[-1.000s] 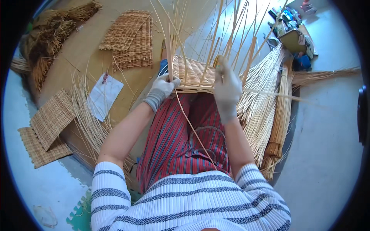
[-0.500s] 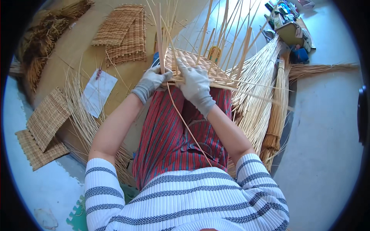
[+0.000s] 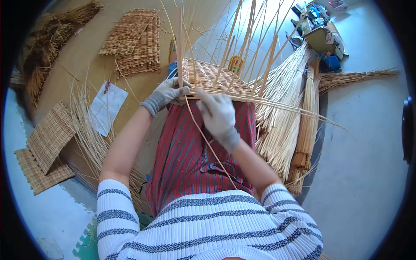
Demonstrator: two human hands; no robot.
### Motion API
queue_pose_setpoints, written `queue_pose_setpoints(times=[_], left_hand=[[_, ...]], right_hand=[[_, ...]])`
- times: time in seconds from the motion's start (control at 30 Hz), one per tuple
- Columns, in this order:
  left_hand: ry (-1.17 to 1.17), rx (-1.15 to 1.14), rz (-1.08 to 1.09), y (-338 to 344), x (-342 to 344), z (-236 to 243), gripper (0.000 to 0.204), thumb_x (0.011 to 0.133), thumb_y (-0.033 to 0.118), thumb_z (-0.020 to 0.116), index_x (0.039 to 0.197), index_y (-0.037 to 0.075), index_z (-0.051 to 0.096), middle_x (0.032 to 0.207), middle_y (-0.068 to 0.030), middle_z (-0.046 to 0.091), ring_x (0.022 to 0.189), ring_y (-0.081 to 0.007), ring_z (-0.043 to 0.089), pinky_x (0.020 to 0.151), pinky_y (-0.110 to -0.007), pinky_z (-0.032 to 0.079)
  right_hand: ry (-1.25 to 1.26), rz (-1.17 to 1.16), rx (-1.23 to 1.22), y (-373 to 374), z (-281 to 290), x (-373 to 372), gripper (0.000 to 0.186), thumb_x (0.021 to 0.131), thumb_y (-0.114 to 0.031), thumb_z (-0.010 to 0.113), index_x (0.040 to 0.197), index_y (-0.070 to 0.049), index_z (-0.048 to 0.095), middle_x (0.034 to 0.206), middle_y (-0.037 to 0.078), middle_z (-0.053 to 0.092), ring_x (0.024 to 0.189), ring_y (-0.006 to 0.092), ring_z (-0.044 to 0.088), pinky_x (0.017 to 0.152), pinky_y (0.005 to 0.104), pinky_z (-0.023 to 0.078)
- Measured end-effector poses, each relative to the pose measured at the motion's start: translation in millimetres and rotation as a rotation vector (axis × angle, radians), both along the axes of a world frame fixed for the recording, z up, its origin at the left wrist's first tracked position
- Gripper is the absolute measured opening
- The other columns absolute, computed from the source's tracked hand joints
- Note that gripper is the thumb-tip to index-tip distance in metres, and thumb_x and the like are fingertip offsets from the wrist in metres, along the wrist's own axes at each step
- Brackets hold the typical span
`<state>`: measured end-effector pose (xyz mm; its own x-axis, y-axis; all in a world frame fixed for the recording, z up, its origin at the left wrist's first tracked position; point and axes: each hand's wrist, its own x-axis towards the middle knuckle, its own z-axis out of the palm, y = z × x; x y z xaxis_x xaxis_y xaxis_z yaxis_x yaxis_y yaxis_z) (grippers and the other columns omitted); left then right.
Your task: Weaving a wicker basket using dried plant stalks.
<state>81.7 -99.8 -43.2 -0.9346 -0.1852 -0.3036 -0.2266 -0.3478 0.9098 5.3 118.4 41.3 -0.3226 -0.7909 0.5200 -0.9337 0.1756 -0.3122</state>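
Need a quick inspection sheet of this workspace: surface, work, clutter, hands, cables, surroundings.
Surface: red striped cloth over the lap; tan floor covering beyond.
Work: woven piece at the lap's far end, uprights standing along its near edge, long strands trailing right.
Clutter: loose strands and white sheet at left.
Hands: left hand gloved, gripping the piece's near-left corner; right hand gloved, blurred, near edge, grip unclear.
Cables: nothing seen.
Surroundings: pale strand bundle right; flat woven panels left; mixed heap far right.
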Motion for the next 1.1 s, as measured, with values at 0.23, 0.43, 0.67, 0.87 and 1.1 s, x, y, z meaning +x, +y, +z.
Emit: queue_pose_setpoints(times=[0.23, 0.43, 0.67, 0.87, 1.1], left_hand=[[-0.077, -0.079, 0.063, 3, 4, 17, 0.032, 0.088, 0.032, 0.081, 0.107, 0.009, 0.070, 0.089, -0.0019, 0.069, 0.074, -0.0122, 0.066, 0.064, -0.029, 0.060], [-0.053, 0.046, 0.132, 30, -23, 15, 0.031, 0.088, 0.034, 0.081, 0.103, 0.011, 0.067, 0.080, 0.0029, 0.064, 0.062, -0.0078, 0.060, 0.056, -0.027, 0.057], [-0.037, -0.007, 0.323, 19, -7, -12, 0.028, 0.082, 0.025, 0.087, 0.094, 0.005, 0.072, 0.084, -0.0036, 0.072, 0.063, -0.0112, 0.063, 0.056, -0.029, 0.053], [0.019, -0.175, 0.342, 26, -20, -6, 0.025, 0.082, 0.023, 0.087, 0.087, 0.004, 0.071, 0.080, -0.0026, 0.071, 0.064, -0.0100, 0.060, 0.059, -0.027, 0.051], [0.106, -0.195, 0.373, 37, -23, -12, 0.022, 0.085, 0.022, 0.084, 0.086, 0.006, 0.069, 0.077, -0.0003, 0.068, 0.070, -0.0091, 0.058, 0.068, -0.028, 0.050]], right_hand=[[-0.927, -0.138, -0.663, 1, 19, -35, 0.023, 0.099, -0.002, 0.061, 0.121, -0.003, 0.059, 0.114, 0.010, 0.064, 0.106, 0.0179, 0.063, 0.096, 0.0320, 0.052], [-0.329, -0.088, -0.309, -108, 11, -124, 0.052, 0.092, -0.002, 0.057, 0.143, -0.008, 0.050, 0.138, 0.020, 0.053, 0.129, 0.0327, 0.051, 0.108, 0.0383, 0.044], [-0.301, 0.059, -0.226, -57, 58, -28, 0.048, 0.087, 0.002, 0.068, 0.133, -0.012, 0.065, 0.135, 0.017, 0.059, 0.128, 0.0316, 0.053, 0.107, 0.0405, 0.044], [-0.108, -0.380, -0.105, 18, 10, -56, 0.021, 0.096, -0.011, 0.063, 0.116, -0.007, 0.069, 0.112, 0.016, 0.070, 0.103, 0.0308, 0.066, 0.092, 0.0381, 0.053], [0.030, -0.225, 0.043, -15, 10, -63, 0.033, 0.096, -0.008, 0.055, 0.128, -0.007, 0.063, 0.105, 0.019, 0.070, 0.100, 0.0381, 0.068, 0.086, 0.0453, 0.054]])
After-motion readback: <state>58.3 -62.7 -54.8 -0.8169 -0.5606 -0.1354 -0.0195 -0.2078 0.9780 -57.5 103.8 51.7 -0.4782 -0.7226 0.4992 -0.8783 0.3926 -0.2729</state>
